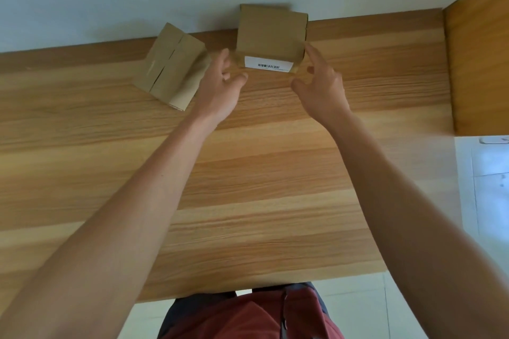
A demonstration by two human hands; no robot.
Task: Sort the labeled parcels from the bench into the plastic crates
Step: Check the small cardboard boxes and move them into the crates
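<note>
Parcel [271,36] btwn both hands' fingers [316,56] — not gripped

Two brown cardboard parcels sit at the far edge of my wooden bench [248,162], against the wall. The box [271,33] straight ahead of me stands squarely, and a white label [268,64] with a barcode runs along its near face. To its left, close but apart, the second parcel [172,69] lies turned at an angle, its top flaps meeting in a seam with slight gaps.
</note>
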